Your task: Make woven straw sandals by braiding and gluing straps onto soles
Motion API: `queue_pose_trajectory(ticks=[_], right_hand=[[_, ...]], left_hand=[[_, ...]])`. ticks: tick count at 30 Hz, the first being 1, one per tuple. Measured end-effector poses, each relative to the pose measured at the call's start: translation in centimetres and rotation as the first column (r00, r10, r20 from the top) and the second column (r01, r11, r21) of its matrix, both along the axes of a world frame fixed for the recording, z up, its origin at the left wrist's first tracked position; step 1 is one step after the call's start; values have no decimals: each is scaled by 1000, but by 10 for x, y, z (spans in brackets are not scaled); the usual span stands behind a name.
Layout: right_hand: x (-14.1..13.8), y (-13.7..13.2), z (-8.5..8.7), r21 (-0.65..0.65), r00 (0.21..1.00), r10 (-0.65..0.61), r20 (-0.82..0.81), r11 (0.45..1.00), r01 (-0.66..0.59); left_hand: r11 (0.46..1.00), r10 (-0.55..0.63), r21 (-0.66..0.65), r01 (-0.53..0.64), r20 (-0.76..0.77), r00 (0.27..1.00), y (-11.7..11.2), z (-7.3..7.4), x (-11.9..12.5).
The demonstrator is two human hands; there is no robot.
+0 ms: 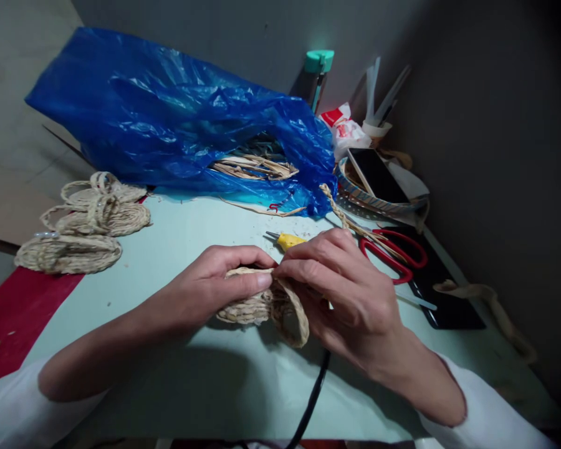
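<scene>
My left hand (215, 284) is closed around a small woven straw slipper (247, 308), its thumb pressing the upper edge. A looped straw strap (299, 315) stands out from the slipper's right side. Fingertips of my right hand (346, 287) pinch the slipper at the base of that loop. Behind the right hand lies a glue gun (290, 241) with a yellow front and metal nozzle; its body is mostly hidden. I cannot tell whether the palm touches it. A clear glue stick (416, 301) shows to the right, and a black cable (314, 396) runs down below the hand.
Several similar straw slippers (70, 252) sit at the left. A blue plastic bag (168, 106) holding straw strips (257, 167) lies at the back. Red-handled scissors (395, 254), a black flat object (453, 312) and a basket (355, 198) with a phone (381, 174) are at the right.
</scene>
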State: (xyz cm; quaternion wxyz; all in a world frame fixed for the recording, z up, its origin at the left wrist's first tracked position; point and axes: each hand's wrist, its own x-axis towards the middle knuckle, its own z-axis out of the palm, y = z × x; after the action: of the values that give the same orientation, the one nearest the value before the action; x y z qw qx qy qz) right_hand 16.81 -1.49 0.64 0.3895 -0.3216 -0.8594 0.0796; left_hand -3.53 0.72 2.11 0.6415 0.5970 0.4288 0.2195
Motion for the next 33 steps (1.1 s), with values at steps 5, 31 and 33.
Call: queue_pose_trajectory(ticks=[5,31,33], right_hand=[[-3,-2,-4,86,1000,12,23,996,-14],[-3,3,-10,199,981,31,193,977,-70],[-4,6,-11,228,977,17,213,971,-67]], left_hand=[[972,146,192,-132,-58,988,-7,-1,7],[967,189,189,-173,-74,979,-3,-8,12],[955,226,213,-206,-77,971,-3,-7,15]])
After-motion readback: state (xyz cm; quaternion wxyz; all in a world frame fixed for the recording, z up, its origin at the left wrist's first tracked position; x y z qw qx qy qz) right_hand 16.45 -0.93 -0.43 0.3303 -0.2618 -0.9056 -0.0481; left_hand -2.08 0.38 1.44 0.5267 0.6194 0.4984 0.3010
